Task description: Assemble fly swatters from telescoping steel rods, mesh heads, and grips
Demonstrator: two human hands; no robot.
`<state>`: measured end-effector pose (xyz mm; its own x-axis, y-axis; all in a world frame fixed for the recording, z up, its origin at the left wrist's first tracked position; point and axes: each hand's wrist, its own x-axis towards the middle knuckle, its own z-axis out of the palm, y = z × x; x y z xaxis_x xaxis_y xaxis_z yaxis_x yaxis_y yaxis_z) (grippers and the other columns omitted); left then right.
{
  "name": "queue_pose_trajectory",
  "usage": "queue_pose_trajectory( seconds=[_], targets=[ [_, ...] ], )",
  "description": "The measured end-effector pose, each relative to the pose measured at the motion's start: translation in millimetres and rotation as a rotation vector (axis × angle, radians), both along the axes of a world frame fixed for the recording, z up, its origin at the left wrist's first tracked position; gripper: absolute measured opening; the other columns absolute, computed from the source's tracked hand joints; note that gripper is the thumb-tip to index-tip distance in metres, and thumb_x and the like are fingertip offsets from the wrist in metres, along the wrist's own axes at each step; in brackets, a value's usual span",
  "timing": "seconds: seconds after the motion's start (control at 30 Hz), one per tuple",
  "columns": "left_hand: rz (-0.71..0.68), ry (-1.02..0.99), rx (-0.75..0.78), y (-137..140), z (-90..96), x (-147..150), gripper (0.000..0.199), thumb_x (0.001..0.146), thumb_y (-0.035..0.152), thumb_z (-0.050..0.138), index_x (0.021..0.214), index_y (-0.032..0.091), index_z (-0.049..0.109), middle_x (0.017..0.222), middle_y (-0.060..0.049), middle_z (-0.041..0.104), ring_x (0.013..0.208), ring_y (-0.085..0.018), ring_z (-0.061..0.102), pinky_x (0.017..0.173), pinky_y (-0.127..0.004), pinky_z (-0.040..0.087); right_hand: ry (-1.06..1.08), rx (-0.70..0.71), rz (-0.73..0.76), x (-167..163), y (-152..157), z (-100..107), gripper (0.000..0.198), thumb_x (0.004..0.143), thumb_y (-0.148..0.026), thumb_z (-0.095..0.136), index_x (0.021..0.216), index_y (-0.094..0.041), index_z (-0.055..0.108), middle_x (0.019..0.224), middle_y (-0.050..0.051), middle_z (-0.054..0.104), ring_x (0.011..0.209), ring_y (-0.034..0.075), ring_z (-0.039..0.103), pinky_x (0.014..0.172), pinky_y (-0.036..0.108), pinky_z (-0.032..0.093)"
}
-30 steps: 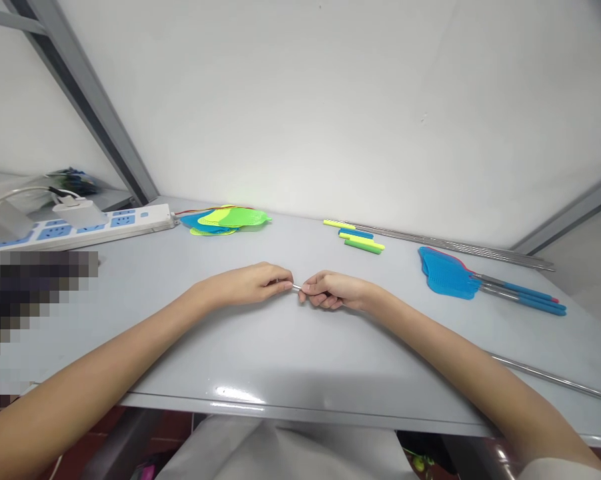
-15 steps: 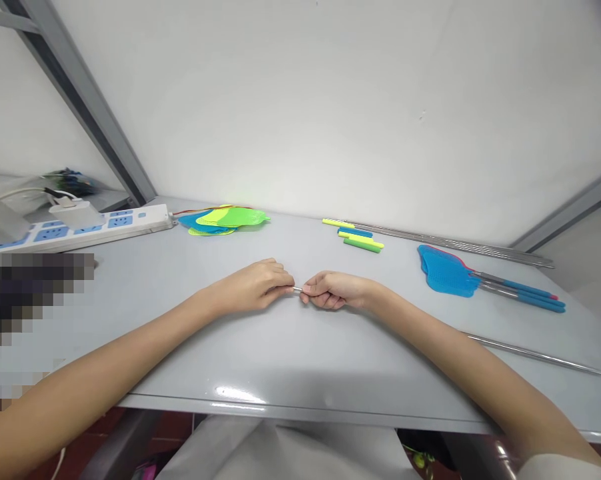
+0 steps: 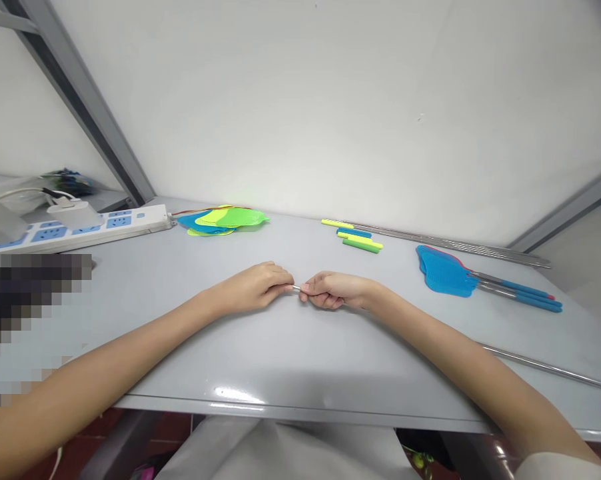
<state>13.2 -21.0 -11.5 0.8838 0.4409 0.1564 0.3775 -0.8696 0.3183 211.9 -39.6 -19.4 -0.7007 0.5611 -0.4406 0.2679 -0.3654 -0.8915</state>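
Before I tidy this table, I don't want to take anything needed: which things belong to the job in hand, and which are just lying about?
In the job:
Rod, in the grip of left hand and right hand
Probably, as matching parts: spare rods, tubes, loose heads, swatters

Apparently just lying about:
Power strip
Adapter on it

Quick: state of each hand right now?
Left hand: closed on the thin, silvery metal rod showing between both hands.
Right hand: closed, pinching that same rod.
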Motion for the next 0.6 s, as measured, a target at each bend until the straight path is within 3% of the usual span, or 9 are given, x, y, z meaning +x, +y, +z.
queue_pose_trajectory(
  seconds=[0.6],
  targets=[
    [0.012, -0.014, -0.128, -4.4, -1.7, 1.3, 0.031, 0.084, 0.029, 0.027, 0.079, 0.017, 0.055, 0.068, -0.002, 0.053, 0.064, -0.011, 0.046, 0.063, -0.022, 0.033, -0.109, 0.123, 0.005, -4.2, -5.2, 3.5, 0.033, 0.074, -0.044, 0.045, 0.077, -0.011, 0.051, 0.048, -0.007, 0.026, 0.037, 0.002, 0.019, 0.032, 0.016, 0.013]
  ],
)
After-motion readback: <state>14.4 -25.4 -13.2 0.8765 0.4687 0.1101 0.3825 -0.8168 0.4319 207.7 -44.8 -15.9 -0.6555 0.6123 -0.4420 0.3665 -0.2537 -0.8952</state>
